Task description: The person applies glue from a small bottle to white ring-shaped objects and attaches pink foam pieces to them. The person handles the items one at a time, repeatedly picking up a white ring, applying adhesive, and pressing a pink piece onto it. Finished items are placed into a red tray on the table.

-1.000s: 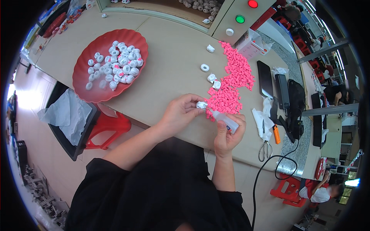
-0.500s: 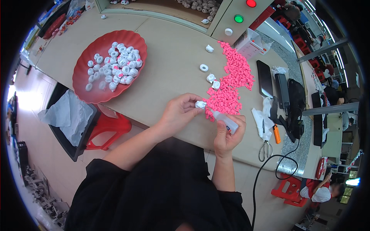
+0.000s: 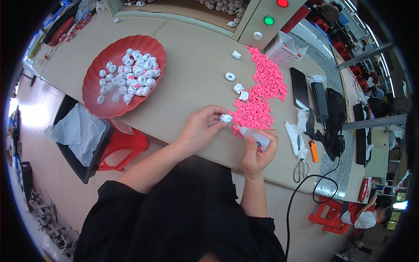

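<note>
Between the thumb and fingers of my left hand is a small white moulded piece, held over the near edge of the pink heap. My right hand is wrapped round a clear squeeze glue bottle, tilted so its nozzle points up and left, a short way from the white piece. Many tiny pink pieces spread in a long heap beyond both hands. Several loose white pieces lie along the heap's left side.
A red scalloped bowl of white pieces, some with pink bits, stands at left. To the right lie a black phone, scissors, an orange-handled cutter and a cable. A cabinet with buttons borders the far side.
The bottle's nozzle has drawn back slightly from the white piece, down and to the right. My left hand holds nearly still, with the white piece turned a little.
</note>
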Demonstrator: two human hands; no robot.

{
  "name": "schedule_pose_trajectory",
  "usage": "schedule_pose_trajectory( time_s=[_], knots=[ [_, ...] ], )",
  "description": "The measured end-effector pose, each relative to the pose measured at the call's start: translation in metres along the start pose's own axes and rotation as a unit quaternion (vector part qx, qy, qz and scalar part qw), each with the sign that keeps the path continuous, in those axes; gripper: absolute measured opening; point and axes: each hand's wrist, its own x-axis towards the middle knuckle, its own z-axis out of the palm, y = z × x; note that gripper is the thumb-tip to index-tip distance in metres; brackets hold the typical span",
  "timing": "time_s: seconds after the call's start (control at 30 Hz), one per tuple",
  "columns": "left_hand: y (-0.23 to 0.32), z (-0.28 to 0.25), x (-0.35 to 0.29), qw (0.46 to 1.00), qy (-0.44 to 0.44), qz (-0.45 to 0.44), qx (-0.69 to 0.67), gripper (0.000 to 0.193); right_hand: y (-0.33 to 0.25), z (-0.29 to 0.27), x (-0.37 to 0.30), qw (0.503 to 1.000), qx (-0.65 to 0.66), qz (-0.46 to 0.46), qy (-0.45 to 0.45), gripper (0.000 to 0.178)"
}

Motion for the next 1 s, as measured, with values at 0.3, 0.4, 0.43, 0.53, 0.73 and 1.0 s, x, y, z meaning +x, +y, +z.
schedule_pose_trajectory(
  time_s=[0.3, 0.4, 0.43, 0.53, 0.73, 1.0],
  knots=[
    [0.001, 0.000, -0.001, 1.000, -0.002, 0.001, 0.000, 0.022, 0.001, 0.000, 0.000, 1.000, -0.010, -0.021, -0.010, 0.024],
    [0.002, 0.001, -0.001, 1.000, -0.002, -0.001, -0.002, 0.022, -0.001, 0.002, 0.001, 1.000, 0.000, -0.017, -0.011, 0.024],
    [0.001, 0.001, -0.001, 1.000, -0.003, 0.000, -0.005, 0.022, -0.001, 0.003, 0.001, 1.000, 0.005, -0.018, -0.011, 0.024],
    [-0.001, 0.000, -0.001, 1.000, -0.005, 0.000, -0.009, 0.022, 0.000, 0.002, -0.001, 1.000, 0.010, -0.004, -0.011, 0.026],
    [0.003, 0.002, 0.000, 1.000, 0.004, -0.018, 0.001, 0.022, 0.005, -0.015, 0.006, 0.914, 0.346, 0.169, 0.128, 0.025],
    [0.004, 0.002, -0.001, 1.000, -0.001, -0.008, 0.009, 0.023, -0.003, -0.068, 0.020, 0.948, 0.113, 0.269, 0.130, 0.035]
  ],
)
